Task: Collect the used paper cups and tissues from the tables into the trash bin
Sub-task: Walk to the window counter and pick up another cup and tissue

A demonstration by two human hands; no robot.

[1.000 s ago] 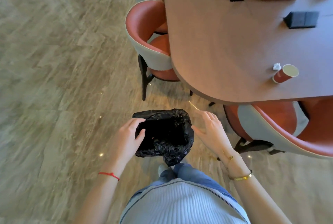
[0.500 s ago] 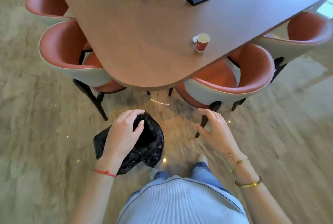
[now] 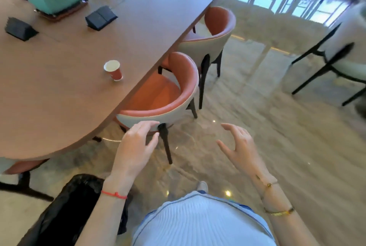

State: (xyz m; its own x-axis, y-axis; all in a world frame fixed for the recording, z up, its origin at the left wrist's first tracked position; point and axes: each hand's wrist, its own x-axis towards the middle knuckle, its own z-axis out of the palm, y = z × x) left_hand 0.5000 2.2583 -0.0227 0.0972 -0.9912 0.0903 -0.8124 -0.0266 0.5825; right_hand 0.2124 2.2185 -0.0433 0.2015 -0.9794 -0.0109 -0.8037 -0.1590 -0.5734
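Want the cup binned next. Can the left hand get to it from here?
Probably yes. The left hand is empty and open near the table edge, and bare tabletop lies between it and the upright cup. It looks like a long stretch, though.

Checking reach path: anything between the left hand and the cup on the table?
Nothing on the tabletop blocks it. The left hand is open, off the table's edge, in front of the near chair. The cup stands upright on bare table, so the hand would only have to reach over the edge.
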